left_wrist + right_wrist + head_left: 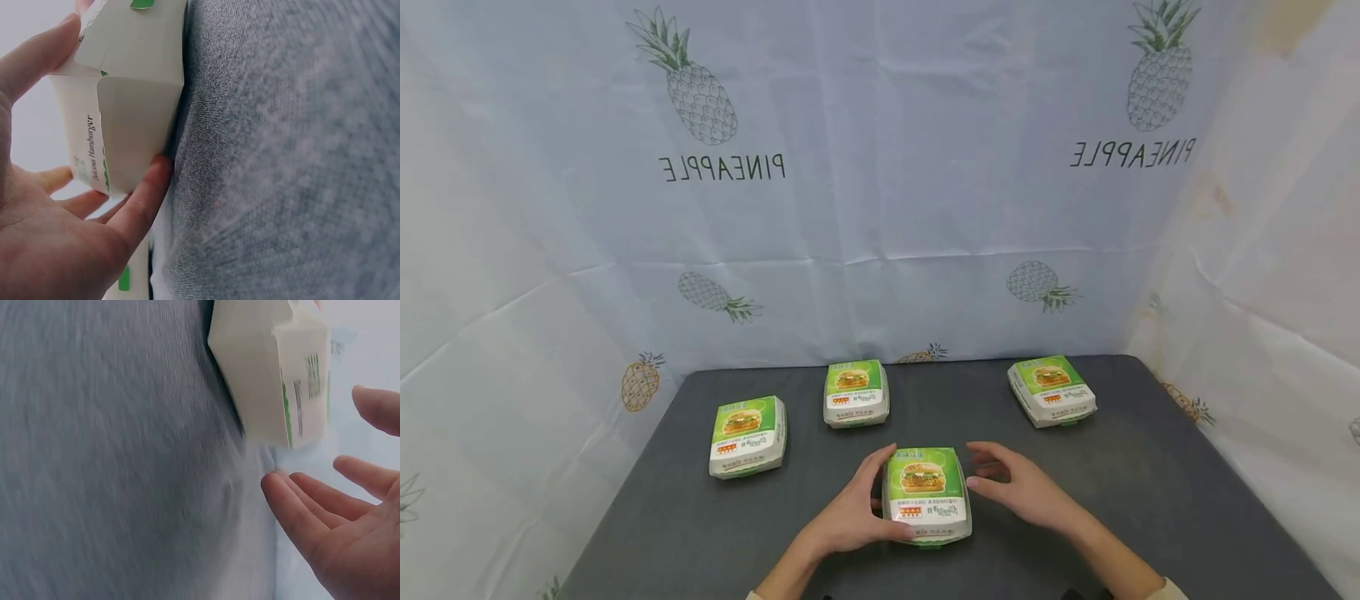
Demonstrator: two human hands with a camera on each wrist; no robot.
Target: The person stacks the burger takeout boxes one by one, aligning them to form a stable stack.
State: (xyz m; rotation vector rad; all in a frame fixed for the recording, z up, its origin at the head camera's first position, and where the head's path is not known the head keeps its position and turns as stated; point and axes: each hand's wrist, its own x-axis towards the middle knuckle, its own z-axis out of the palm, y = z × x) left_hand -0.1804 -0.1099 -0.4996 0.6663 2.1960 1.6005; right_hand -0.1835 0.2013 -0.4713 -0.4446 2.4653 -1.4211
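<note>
A green and white hamburger box [925,487] with a burger picture on its lid sits on the dark table at the near middle. My left hand [853,512] grips it from the left, thumb at the near edge and fingers along the far left side. In the left wrist view the thumb presses one face of the box [137,106] while fingertips touch its underside and end. Just off the box's right side is my right hand [1030,492], fingers spread and holding nothing. A gap shows between those fingers and the box [269,375] in the right wrist view.
Three similar boxes lie around on the dark table [647,517]: one at left [748,437], one at back middle [856,394], one at back right [1052,391]. A pale pineapple-print curtain [887,208] hangs behind the table and along both sides.
</note>
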